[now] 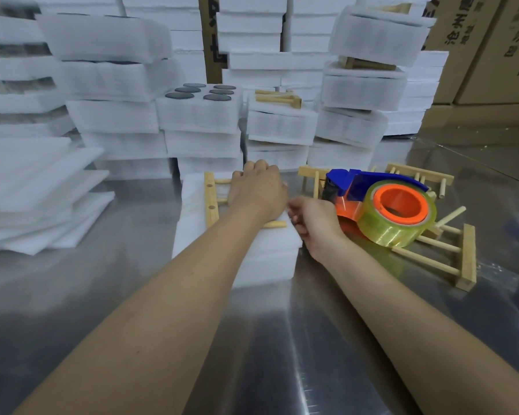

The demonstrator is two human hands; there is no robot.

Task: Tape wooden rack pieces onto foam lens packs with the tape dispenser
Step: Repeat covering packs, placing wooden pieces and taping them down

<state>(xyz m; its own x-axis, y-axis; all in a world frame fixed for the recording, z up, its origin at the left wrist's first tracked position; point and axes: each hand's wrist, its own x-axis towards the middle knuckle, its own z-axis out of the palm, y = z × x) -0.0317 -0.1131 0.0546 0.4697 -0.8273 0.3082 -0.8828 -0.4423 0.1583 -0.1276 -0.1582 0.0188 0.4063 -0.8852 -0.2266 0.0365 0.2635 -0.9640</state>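
Bright, even light; glare streaks on the metal table (282, 339); soft, bowed edges.

Pale wooden rack piece (212, 199) flat on white foam lens pack (252, 253), under curled left fingers (253, 168). Blue-orange tape dispenser (372, 199), yellowish roll, gripped by right fingers (296, 211), beside pack.

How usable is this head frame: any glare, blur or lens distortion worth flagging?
Head view: wide-angle distortion bows the foam stacks at the left edge; the loose foam sheets below them are blurred; streaky glare runs across the metal table at bottom centre; the tape dispenser, left hand and right hand are reasonably sharp.
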